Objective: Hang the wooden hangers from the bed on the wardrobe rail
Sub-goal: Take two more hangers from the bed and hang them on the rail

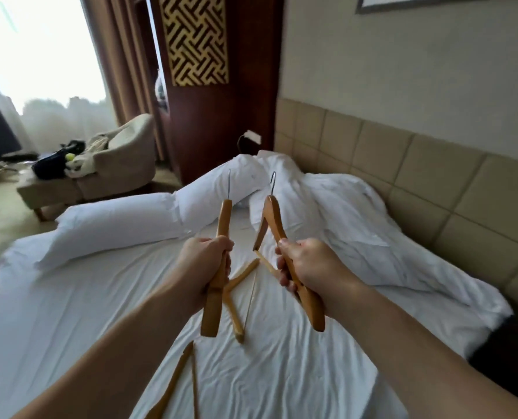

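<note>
My left hand (205, 261) grips a wooden hanger (218, 225) edge-on, its metal hook pointing up and away. My right hand (304, 266) grips a second wooden hanger (271, 217) by one arm, hook also up. Both are held above the white bed sheet (85, 303). A third wooden hanger (242, 282) lies flat on the sheet between and below my hands. A fourth hanger (176, 385) lies near the bottom edge, partly hidden by my left forearm. No wardrobe rail is in view.
White pillows (115, 225) and a crumpled duvet (357, 225) lie at the bed's far side, against a tan padded headboard (433, 182). A dark wooden partition (218, 116) stands beyond. A beige armchair (124, 158) with clutter sits by the bright window at left.
</note>
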